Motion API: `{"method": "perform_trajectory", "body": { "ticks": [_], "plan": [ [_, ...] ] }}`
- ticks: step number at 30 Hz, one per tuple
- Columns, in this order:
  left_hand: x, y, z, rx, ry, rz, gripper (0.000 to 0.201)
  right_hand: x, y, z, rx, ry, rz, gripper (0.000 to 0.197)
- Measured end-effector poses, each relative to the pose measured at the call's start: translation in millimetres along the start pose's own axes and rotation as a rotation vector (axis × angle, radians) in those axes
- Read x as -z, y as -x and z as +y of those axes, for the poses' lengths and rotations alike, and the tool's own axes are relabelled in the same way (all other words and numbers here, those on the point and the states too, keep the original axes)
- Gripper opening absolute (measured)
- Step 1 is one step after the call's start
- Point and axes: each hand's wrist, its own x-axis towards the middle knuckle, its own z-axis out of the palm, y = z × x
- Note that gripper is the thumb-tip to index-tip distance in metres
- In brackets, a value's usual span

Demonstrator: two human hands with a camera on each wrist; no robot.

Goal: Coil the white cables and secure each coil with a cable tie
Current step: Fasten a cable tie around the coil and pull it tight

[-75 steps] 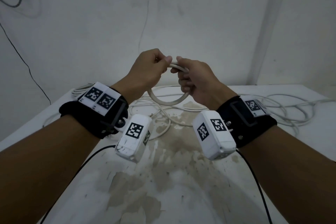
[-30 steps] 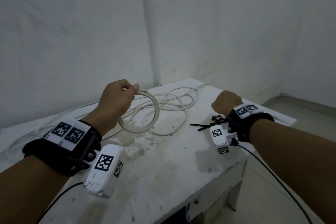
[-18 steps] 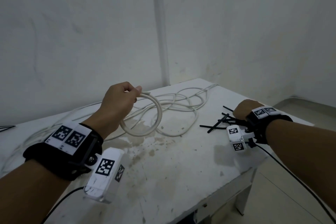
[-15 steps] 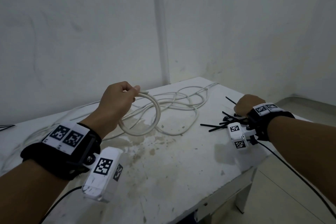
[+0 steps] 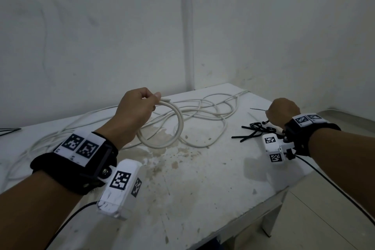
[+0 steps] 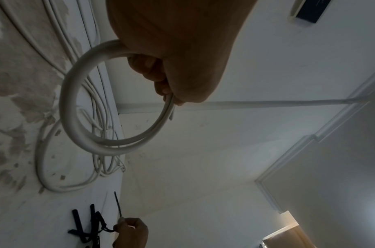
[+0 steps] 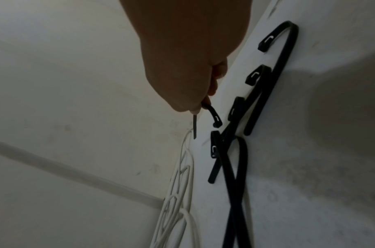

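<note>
Hidden in the head view: fingertips of the right hand point(image 5: 283, 112), turned away behind its knuckles at right of frame. Cropped at the top edge of both wrist views: the palms, so only lower fingers show. Blurred and dim in the right wrist view: the heap of black cable ties point(image 7: 235, 151) at centre right; exact count not readable.

Pinched between thumb and fingers of the left hand point(image 5: 135, 110), left of centre in the head view: the white coil point(image 5: 162, 128), two turns side by side, hanging below the knuckles above the table point(image 5: 182, 189). In the left wrist view, curled fingers point(image 6: 159, 78) wrapped over the top of the loop, cut end poking out just beyond them.

Pinched by the right fingertips point(image 7: 195, 107): one black cable tie point(image 7: 213, 115), its head curling out lower right of the fingers, its thin tail pointing down toward frame bottom. Remaining ties lying crossed on the tabletop just below and left of that hand.

Spread loose across the far part of the table, upper centre of the head view: more white cables point(image 5: 213, 111).

White tabletop, stained and flaked brown at centre. Bare white walls behind, with a vertical conduit point(image 5: 187, 26) up the corner.
</note>
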Motion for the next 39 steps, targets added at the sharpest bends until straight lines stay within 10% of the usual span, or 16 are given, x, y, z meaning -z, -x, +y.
{"method": "perform_trajectory", "body": {
  "ticks": [9,21,32,39],
  "plan": [
    [3.1,-4.1,-7.8,0.003,0.021,0.006,0.033,4.9,-5.7,-26.1,0.035,-0.318,0.112,0.005],
    [41.5,-9.6,-25.2,0.049,0.044,0.089,0.035,31.9,57.4,-210.4,0.274,-1.364,-0.589,0.026],
    [159.5,-21.3,-56.2,0.120,-0.041,0.253,0.036,24.2,134.6,-372.2,0.633,-1.435,-0.745,0.031],
    [172.6,-53.4,-73.8,0.063,-0.096,0.256,0.035,0.9,138.2,-410.6,0.618,-1.478,-0.593,0.008]
  ]
}}
